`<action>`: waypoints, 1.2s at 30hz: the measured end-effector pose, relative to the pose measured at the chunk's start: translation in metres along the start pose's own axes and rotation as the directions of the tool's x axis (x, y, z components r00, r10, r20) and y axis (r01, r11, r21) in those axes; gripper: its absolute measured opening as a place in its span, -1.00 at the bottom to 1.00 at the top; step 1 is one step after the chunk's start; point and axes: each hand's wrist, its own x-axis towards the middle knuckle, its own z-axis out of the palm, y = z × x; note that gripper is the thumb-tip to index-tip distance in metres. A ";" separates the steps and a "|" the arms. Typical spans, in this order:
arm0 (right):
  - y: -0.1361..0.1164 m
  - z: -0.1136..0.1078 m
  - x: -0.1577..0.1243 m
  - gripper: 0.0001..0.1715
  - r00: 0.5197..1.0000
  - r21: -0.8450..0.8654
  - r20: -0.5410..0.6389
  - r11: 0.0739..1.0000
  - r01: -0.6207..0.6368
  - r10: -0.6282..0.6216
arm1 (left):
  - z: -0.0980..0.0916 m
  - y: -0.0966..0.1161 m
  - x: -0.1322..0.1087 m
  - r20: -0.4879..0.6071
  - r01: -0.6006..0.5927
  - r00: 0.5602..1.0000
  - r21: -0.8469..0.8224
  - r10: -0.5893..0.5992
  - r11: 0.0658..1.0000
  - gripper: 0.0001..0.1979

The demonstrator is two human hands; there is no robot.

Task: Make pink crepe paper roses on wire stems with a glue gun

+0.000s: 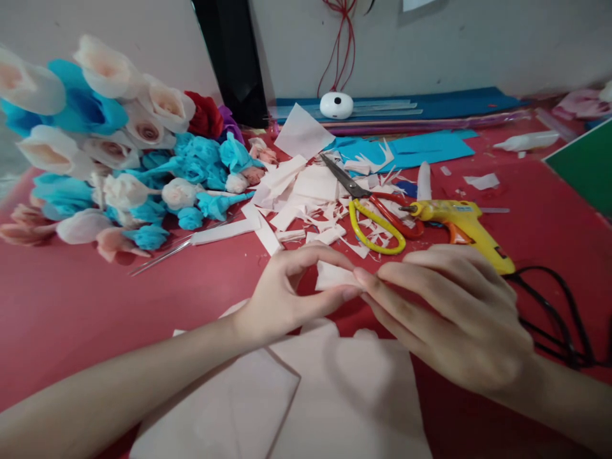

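A small piece of pale pink crepe paper (332,277) is pinched between my two hands above the table. My left hand (299,284) curves around it, thumb and forefinger closed on its right end. My right hand (449,312) meets those fingertips, its own thumb and fingers pressed together at the same end. Beneath both hands lie large pale pink paper sheets (368,395), partly hidden by my left forearm. Beyond my hands lie scissors (377,223) with one yellow and one red handle, blades pointing away, among white paper scraps (315,185).
A yellow glue gun (471,223) lies at the right, its black cord (564,306) looping nearby. Blue, white and pink paper flowers (148,159) are heaped at the left. A blue paper strip (415,153), a white case (336,106) and a glue bottle (528,141) lie at the back.
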 end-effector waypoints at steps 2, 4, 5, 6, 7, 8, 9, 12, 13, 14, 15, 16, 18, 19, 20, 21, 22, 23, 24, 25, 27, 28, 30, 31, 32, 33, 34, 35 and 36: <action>0.000 -0.001 0.000 -0.93 1.000 -0.014 0.021 1.000 0.007 -0.007 | 0.000 0.000 0.000 -0.001 0.001 1.000 0.000 -0.001 1.000 -0.87; -0.001 -0.001 0.000 -0.92 0.999 -0.027 0.048 0.999 0.017 -0.016 | 0.000 0.000 0.000 0.001 0.004 1.000 0.001 -0.004 1.000 -0.87; -0.001 0.000 0.000 -0.93 0.999 -0.028 0.048 0.999 0.019 -0.018 | 0.000 -0.001 0.000 0.003 0.004 1.000 0.002 -0.004 1.000 -0.87; -0.001 0.000 -0.001 -0.94 0.999 -0.024 0.040 1.000 0.015 -0.014 | 0.001 -0.001 0.000 0.002 0.002 1.000 0.001 -0.002 1.000 -0.86; -0.001 0.000 -0.001 -0.94 1.000 -0.018 0.028 1.000 0.007 -0.006 | 0.001 -0.002 0.000 0.002 0.001 1.000 0.001 -0.001 1.000 -0.86; -0.001 0.001 -0.001 -0.94 1.000 -0.010 0.015 1.000 -0.002 0.002 | 0.001 -0.002 0.000 0.000 0.000 1.000 0.000 0.000 1.000 -0.86; -0.001 0.002 -0.001 -0.94 1.000 -0.003 0.008 1.000 -0.011 0.011 | 0.001 -0.002 0.000 0.000 0.003 1.000 -0.001 -0.003 1.000 -0.86; -0.001 0.003 -0.002 -0.88 1.000 0.007 0.013 1.000 -0.020 0.019 | 0.001 -0.001 0.001 -0.001 0.009 1.000 -0.002 -0.009 1.000 -0.87; -0.001 0.003 -0.002 -0.86 1.000 0.017 0.017 1.000 -0.026 0.026 | 0.001 -0.001 0.001 -0.001 0.009 1.000 -0.002 -0.009 1.000 -0.87; -0.002 0.003 -0.003 -0.84 0.999 0.034 0.017 0.999 -0.039 0.038 | 0.001 -0.001 0.001 -0.004 0.006 1.000 -0.003 -0.006 1.000 -0.87; -0.002 0.002 -0.003 -0.82 0.998 0.056 0.019 0.997 -0.058 0.057 | 0.001 -0.001 0.001 -0.006 0.006 1.000 -0.002 -0.006 1.000 -0.87; -0.002 0.002 -0.003 -0.81 0.997 0.081 0.022 0.994 -0.079 0.077 | 0.001 -0.001 0.001 -0.011 0.006 1.000 -0.001 -0.006 1.000 -0.87; -0.003 0.002 -0.004 -0.80 0.993 0.134 0.035 0.984 -0.121 0.117 | 0.001 -0.001 0.000 -0.022 0.014 1.000 0.001 -0.014 1.000 -0.87; -0.003 0.002 -0.004 -0.80 0.990 0.156 0.045 0.978 -0.136 0.130 | 0.001 -0.001 0.000 -0.025 0.019 1.000 0.001 -0.019 1.000 -0.87; -0.003 0.002 -0.004 -0.81 0.989 0.169 0.054 0.975 -0.147 0.139 | 0.001 -0.001 0.000 -0.025 0.024 0.999 -0.001 -0.024 1.000 -0.87; -0.003 0.002 -0.004 -0.81 0.988 0.175 0.058 0.973 -0.151 0.143 | 0.001 -0.002 -0.001 -0.023 0.027 0.999 -0.004 -0.027 1.000 -0.87; -0.003 0.002 -0.004 -0.81 0.988 0.174 0.060 0.973 -0.153 0.144 | 0.001 -0.002 -0.001 -0.020 0.030 0.999 -0.007 -0.030 1.000 -0.87; -0.003 0.002 -0.004 -0.81 0.988 0.169 0.058 0.974 -0.152 0.145 | 0.001 -0.002 -0.001 -0.018 0.031 0.999 -0.009 -0.031 0.999 -0.87; -0.003 0.002 -0.004 -0.80 0.989 0.162 0.053 0.976 -0.148 0.141 | 0.001 -0.002 -0.001 -0.019 0.031 0.999 -0.009 -0.031 0.999 -0.87; -0.003 0.002 -0.004 -0.80 0.989 0.157 0.048 0.977 -0.143 0.137 | 0.001 -0.002 -0.001 -0.020 0.030 0.999 -0.008 -0.030 1.000 -0.88; -0.003 0.003 -0.004 -0.79 0.989 0.155 0.045 0.977 -0.144 0.139 | 0.002 -0.002 0.000 -0.024 0.034 0.999 -0.004 -0.034 0.999 -0.88; -0.003 0.003 -0.005 -0.79 0.989 0.156 0.049 0.977 -0.146 0.140 | 0.002 -0.002 0.000 -0.025 0.036 0.999 -0.004 -0.036 0.999 -0.89; -0.003 0.003 -0.005 -0.78 0.989 0.164 0.050 0.975 -0.149 0.142 | 0.002 -0.002 0.000 -0.022 0.039 0.999 -0.013 -0.039 0.999 -0.90; -0.003 0.003 -0.004 -0.78 0.989 0.173 0.045 0.974 -0.148 0.142 | 0.002 -0.002 0.000 -0.018 0.042 0.999 -0.021 -0.043 0.999 -0.90; -0.003 0.002 -0.004 -0.78 0.988 0.185 0.041 0.971 -0.152 0.147 | 0.002 -0.002 -0.001 -0.014 0.046 0.999 -0.031 -0.046 0.998 -0.90; -0.003 0.001 -0.003 -0.78 0.986 0.204 0.037 0.965 -0.166 0.162 | 0.002 -0.002 -0.001 -0.008 0.049 0.999 -0.039 -0.050 0.998 -0.90; -0.003 0.000 -0.002 -0.81 0.981 0.226 0.048 0.955 -0.192 0.186 | 0.002 -0.002 -0.001 -0.003 0.055 0.998 -0.045 -0.055 0.997 -0.90; -0.003 -0.002 -0.001 -0.85 0.976 0.249 0.061 0.944 -0.215 0.207 | 0.002 -0.001 -0.001 -0.004 0.061 0.998 -0.049 -0.061 0.997 -0.89; -0.003 -0.003 0.001 -0.88 0.971 0.271 0.076 0.933 -0.237 0.225 | 0.002 -0.001 -0.001 -0.008 0.065 0.998 -0.052 -0.066 0.997 -0.89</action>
